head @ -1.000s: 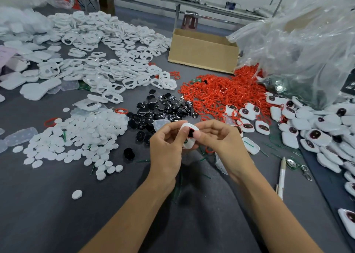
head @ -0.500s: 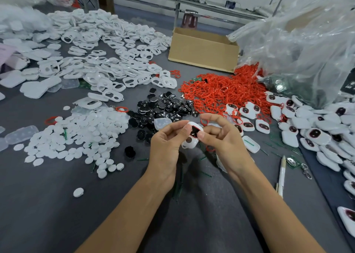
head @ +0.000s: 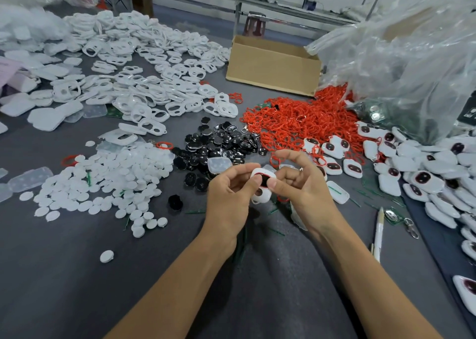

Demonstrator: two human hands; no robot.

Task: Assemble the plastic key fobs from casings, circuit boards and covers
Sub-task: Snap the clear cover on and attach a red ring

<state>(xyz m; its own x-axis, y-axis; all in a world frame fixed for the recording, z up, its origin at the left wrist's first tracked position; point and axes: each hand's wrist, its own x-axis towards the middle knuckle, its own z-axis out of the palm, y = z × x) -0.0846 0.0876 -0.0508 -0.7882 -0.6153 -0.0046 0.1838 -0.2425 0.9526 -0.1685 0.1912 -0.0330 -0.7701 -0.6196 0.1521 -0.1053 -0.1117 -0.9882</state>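
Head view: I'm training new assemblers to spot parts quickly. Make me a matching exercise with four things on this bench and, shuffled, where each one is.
Things
1. white round discs
2. red rings
3. white pen
4. white key fob casing

Places
a. pinched between the left hand and the right hand
b. lying to the right of the right hand
c. heaped to the left of the left hand
d. heaped on the near side of the cardboard box

Pairs: 1-c, 2-d, 3-b, 4-a.
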